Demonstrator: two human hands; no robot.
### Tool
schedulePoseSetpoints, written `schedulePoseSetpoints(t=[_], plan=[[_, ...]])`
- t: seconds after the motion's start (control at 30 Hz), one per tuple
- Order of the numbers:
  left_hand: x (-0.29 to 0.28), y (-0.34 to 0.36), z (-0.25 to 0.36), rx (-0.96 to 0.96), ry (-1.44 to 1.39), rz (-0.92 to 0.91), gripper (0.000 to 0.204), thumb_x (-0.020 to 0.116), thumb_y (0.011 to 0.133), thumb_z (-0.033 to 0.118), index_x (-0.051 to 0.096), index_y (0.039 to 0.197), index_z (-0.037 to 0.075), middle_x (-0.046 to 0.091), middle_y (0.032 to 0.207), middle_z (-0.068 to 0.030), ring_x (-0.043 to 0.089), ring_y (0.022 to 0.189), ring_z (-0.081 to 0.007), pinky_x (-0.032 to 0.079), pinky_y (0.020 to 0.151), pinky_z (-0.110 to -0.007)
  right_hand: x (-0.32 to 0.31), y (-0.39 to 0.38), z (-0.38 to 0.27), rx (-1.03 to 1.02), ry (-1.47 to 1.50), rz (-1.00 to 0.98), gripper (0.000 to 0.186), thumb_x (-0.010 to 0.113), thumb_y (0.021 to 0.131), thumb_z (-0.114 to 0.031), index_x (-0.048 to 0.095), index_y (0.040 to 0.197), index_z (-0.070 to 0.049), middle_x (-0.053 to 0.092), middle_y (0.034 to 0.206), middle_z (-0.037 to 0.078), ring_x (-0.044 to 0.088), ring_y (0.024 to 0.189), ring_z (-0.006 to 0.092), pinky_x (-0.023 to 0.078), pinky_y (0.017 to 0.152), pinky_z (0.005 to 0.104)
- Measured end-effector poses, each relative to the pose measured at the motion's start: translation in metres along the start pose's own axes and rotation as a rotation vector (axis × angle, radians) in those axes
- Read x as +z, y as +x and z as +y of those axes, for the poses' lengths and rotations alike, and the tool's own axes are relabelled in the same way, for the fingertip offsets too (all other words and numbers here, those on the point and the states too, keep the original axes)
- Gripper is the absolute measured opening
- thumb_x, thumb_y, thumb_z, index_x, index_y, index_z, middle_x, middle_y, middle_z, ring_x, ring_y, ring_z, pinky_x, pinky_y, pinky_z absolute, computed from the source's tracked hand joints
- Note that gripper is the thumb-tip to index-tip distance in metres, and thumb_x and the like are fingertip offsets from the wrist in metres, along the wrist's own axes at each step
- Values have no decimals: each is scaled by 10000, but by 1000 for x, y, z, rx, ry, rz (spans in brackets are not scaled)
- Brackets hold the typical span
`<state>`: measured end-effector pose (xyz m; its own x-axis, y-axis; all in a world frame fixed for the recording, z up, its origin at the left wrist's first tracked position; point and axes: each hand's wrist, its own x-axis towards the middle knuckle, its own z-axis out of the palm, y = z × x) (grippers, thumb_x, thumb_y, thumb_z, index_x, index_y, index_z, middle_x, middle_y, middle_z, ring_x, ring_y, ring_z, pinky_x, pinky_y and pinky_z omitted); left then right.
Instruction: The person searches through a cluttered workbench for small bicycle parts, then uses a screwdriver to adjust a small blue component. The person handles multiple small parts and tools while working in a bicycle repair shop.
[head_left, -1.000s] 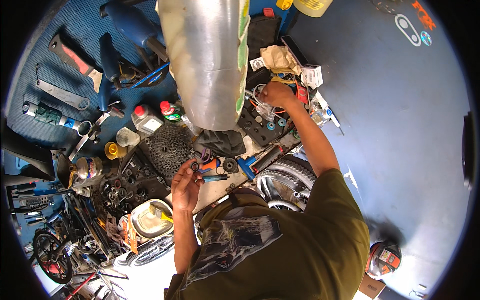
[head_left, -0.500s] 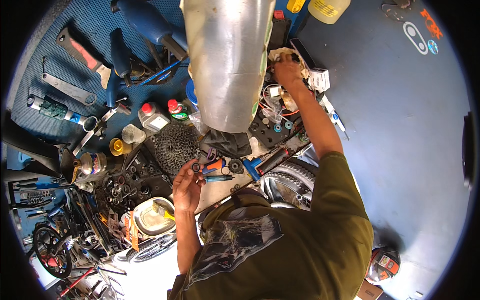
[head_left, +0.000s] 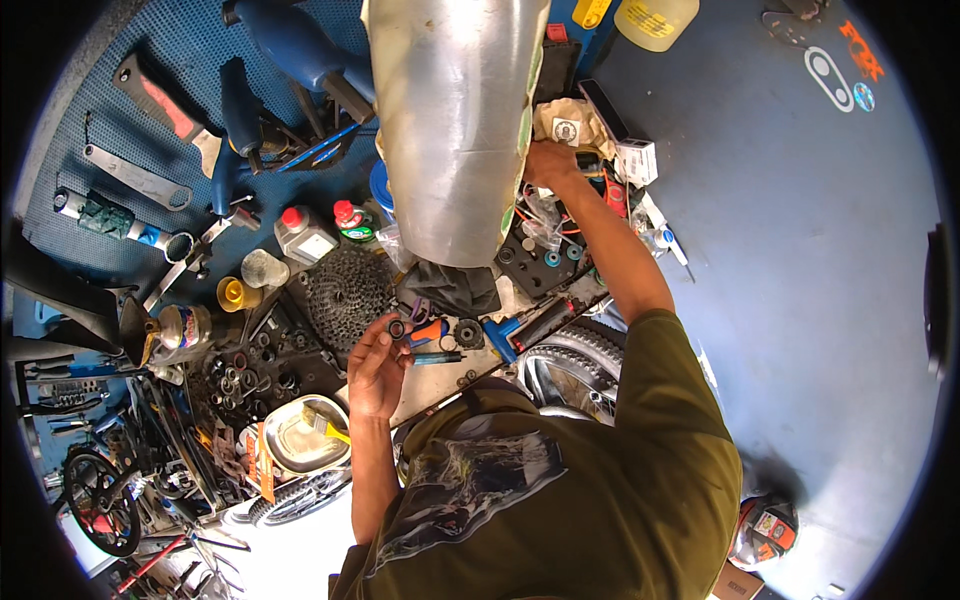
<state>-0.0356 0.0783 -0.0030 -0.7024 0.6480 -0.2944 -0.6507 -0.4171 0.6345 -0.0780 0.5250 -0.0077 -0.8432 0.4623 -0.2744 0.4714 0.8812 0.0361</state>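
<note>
In my left hand (head_left: 374,370) a small black ring (head_left: 396,329) is pinched between fingertips, above the bench beside an orange and blue handle (head_left: 429,332) and a blue cylindrical tool (head_left: 436,358). My right hand (head_left: 550,165) reaches into clutter near a crumpled brown paper (head_left: 577,120), its fingertips hidden at the edge of the large metal cylinder (head_left: 450,130). Below that hand lie plastic bags (head_left: 541,228) and a dark tray (head_left: 520,262) of small parts. A sprocket cassette (head_left: 350,295) lies left of a blue T-handle tool (head_left: 500,338).
A blue tool board (head_left: 130,120) hangs at upper left. Bottles (head_left: 303,240), a cup (head_left: 235,295) and a basin (head_left: 305,452) with a brush crowd the bench's left. A bicycle wheel (head_left: 565,365) stands below the bench's edge. A blue-grey panel (head_left: 800,280) fills the right side.
My right hand moved farther back onto the brown paper, then came down and left to the cylinder's edge. My left hand has stayed almost still, holding the ring.
</note>
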Motion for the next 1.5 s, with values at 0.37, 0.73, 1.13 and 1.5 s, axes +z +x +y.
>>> schedulePoseSetpoints(t=[0.37, 0.73, 1.13, 1.5], plan=[[-1, 4, -8, -10, -12, -3, 373, 675, 953, 183, 614, 1286, 26, 693, 1104, -73, 593, 840, -120, 475, 728, -287, 44, -8, -13, 80, -118, 308, 260, 681, 849, -188, 765, 1079, -101, 717, 1192, 101, 551, 1259, 272, 321, 1093, 450], [-4, 0, -1, 18, -15, 15, 356, 648, 968, 176, 609, 1287, 23, 691, 1107, -92, 577, 840, -131, 464, 738, -289, 51, -5, -17, 146, -83, 328, 289, 650, 871, -204, 752, 1123, -106, 687, 1263, 84, 500, 1310, 267, 309, 1075, 474], [-4, -6, 8, 59, 15, 21, 372, 651, 968, 193, 610, 1294, 18, 686, 1103, -86, 582, 849, -138, 471, 736, -291, 33, -6, -31, 163, -165, 157, 322, 631, 907, -248, 728, 1187, -121, 667, 1303, 79, 511, 1295, 275, 302, 1081, 463], [-7, -9, 10, 87, -6, 12, 381, 655, 967, 186, 600, 1300, 10, 682, 1109, -92, 587, 848, -141, 474, 736, -286, 27, -8, -32, 162, -163, 120, 343, 636, 915, -288, 722, 1205, -125, 669, 1305, 46, 485, 1327, 260, 322, 1048, 448]])
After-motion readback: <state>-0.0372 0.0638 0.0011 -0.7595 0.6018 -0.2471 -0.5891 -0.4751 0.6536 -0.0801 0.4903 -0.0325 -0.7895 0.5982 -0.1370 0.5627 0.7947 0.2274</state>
